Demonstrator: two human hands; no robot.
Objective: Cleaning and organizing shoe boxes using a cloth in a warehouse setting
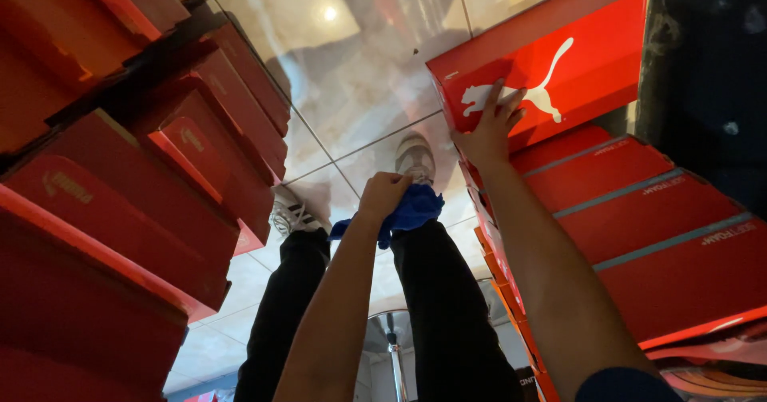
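1. Right hand (489, 126): fingers spread, palm flat against the side of a red box (551, 58) atop the right stack (639, 226).
2. Left hand (382, 194): closed around a blue cloth (414, 208), above the tiled floor (359, 74).
3. More red boxes (136, 186) stand left.

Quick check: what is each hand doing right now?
Left hand: closed, holding a blue cloth.
Right hand: open, fingers spread flat on the top red shoebox.

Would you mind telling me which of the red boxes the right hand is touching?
The right hand rests on the topmost red box of the right-hand stack, the one turned askew with a white animal figure on its lid; the boxes beneath are untouched.
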